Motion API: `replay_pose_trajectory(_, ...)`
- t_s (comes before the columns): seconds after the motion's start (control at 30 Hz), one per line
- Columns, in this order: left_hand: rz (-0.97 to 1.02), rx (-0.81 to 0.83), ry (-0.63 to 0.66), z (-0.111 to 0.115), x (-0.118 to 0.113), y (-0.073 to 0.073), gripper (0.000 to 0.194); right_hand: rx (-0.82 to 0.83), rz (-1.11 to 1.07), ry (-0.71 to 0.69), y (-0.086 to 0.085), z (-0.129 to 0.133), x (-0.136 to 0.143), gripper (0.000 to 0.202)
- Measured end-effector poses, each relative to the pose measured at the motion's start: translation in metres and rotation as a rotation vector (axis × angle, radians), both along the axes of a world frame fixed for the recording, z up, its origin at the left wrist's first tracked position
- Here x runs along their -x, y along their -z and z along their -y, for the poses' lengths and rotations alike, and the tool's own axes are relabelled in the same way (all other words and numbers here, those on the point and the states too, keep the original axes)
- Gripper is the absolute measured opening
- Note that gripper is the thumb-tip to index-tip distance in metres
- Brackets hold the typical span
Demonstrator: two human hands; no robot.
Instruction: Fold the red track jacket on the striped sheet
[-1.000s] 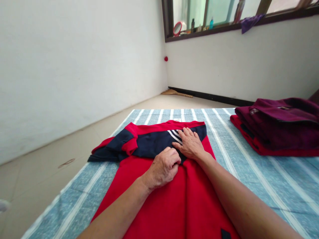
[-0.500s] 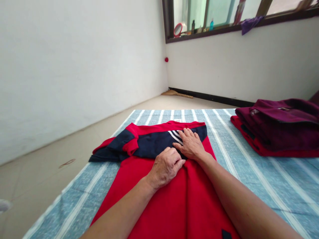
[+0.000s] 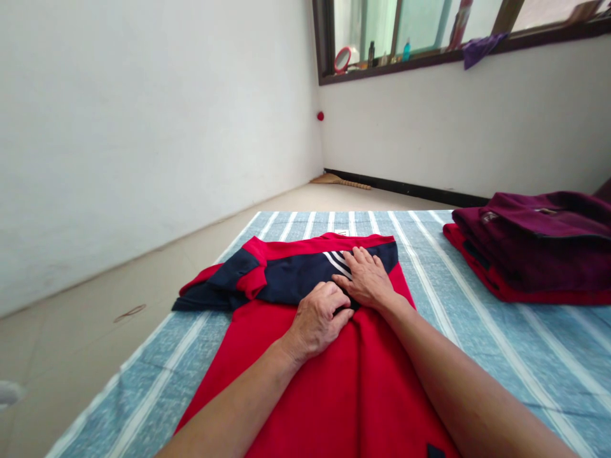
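Note:
A red garment (image 3: 305,394) with a navy sleeve part and white stripes lies on a blue-and-white striped cloth (image 3: 162,362). Its navy band is laid across the far end, with the cuff end jutting out to the left. My right hand (image 3: 366,277) rests flat on the navy band over the white stripes, fingers spread. Beside it, my left hand (image 3: 322,318) has its fingers curled at the band's near edge, closed on the fabric, with the thumb resting close to them.
Folded purple and red clothes (image 3: 534,248) are stacked on the right. A broom (image 3: 341,180) lies on the floor by the corner. A mirror (image 3: 342,59), bottles and a purple cloth (image 3: 481,49) are at the window. A thin loop (image 3: 130,313) lies on the floor.
The left thumb has opened slightly away from the curled fingers. The right hand has stayed in place, and the whole view has shifted very slightly.

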State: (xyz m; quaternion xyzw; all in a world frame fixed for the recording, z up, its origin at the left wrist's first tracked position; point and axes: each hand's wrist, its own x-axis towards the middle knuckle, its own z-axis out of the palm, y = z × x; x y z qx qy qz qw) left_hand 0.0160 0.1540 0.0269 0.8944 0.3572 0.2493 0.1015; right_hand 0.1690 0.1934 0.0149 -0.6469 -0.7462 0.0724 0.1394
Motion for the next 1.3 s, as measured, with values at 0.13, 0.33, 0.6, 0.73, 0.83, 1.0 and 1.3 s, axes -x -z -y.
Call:
replay_pose_trajectory(0.13, -0.006, -0.016, 0.041, 0.0005, 0.0005, 0.0012, 0.006, 0.000, -0.003, -0.003, 0.0003, -0.0006, 0.0005, 0.067)
replay_pose_trajectory(0.33, 0.012, -0.059, 0.076, 0.0028, 0.0025, 0.0024, 0.011, -0.007, -0.011, 0.003, 0.0024, -0.0014, 0.0020, 0.067)
replay_pose_trajectory(0.6, 0.060, -0.075, 0.114, 0.0028, 0.0037, 0.0019, 0.009, -0.001, -0.013, 0.008, 0.0040, -0.0024, 0.0019, 0.067)
replay_pose_trajectory(0.73, 0.067, -0.071, 0.111, 0.0022, 0.0039, 0.0025, 0.007, -0.001, -0.026, 0.025, 0.0035, -0.0023, 0.0023, 0.061)
replay_pose_trajectory(0.83, 0.065, -0.057, 0.102, 0.0016, 0.0044, 0.0032, 0.006, -0.015, -0.039, 0.036, 0.0023, -0.0021, 0.0021, 0.050)
replay_pose_trajectory(1.0, 0.067, -0.040, 0.098, 0.0007, 0.0049, 0.0045, 0.006, -0.030, -0.034, 0.034, 0.0015, -0.0019, 0.0016, 0.046)
replay_pose_trajectory(1.3, 0.084, -0.027, 0.096, 0.0008, 0.0050, 0.0043, 0.008, -0.016, -0.029, 0.039, 0.0006, -0.0022, 0.0017, 0.047)
